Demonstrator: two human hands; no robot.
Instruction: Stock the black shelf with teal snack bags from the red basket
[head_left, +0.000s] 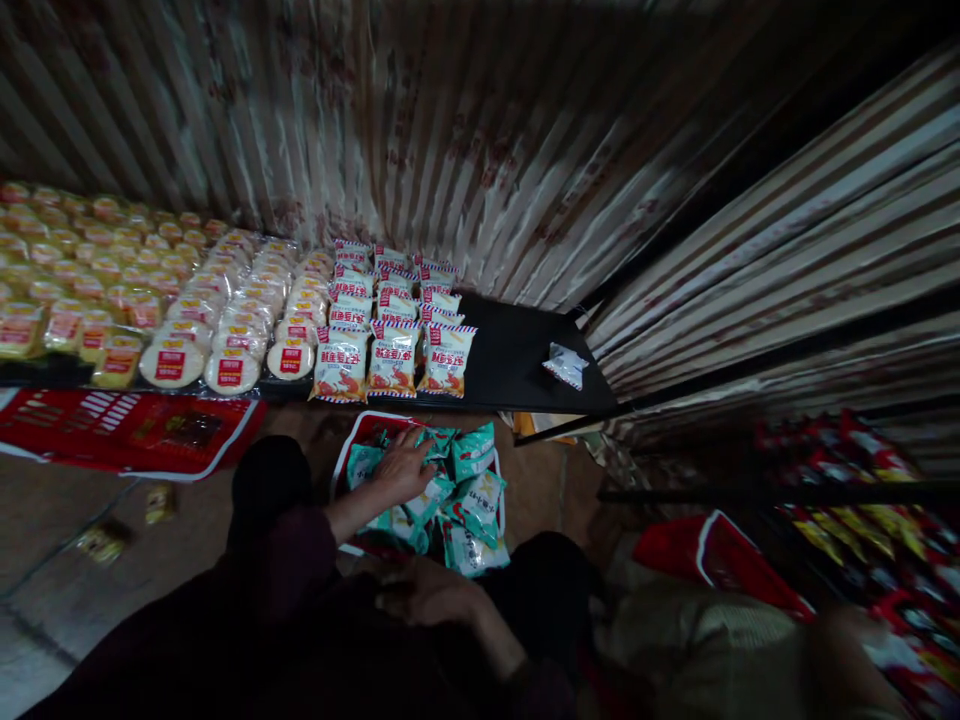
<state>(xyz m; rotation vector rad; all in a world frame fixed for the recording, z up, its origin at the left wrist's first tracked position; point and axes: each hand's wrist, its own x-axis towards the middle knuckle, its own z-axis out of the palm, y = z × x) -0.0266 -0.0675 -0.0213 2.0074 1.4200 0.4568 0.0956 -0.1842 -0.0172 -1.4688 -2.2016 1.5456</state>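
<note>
A basket [339, 470] with a white rim stands on the floor between my knees, filled with green-and-white snack bags [478, 500]. Over the bags in its back left part lies my left hand [405, 468], fingers spread and touching the wrappers; no bag is seen gripped in it. My right hand [435, 590] is low, close to my lap by the basket's front edge. It is dark and blurred, so its fingers cannot be made out. Beyond the basket, white-and-orange snack bags [394, 360] stand in three rows on a black shelf [502, 350].
Round packaged crackers [174, 362] and yellow packs [82, 325] line the shelf's left. A silvery packet [566, 366] lies at its right end. A red basket [127, 430] is below left; two small packs [101, 543] lie on the floor. Another person's leg [697, 635] is at right.
</note>
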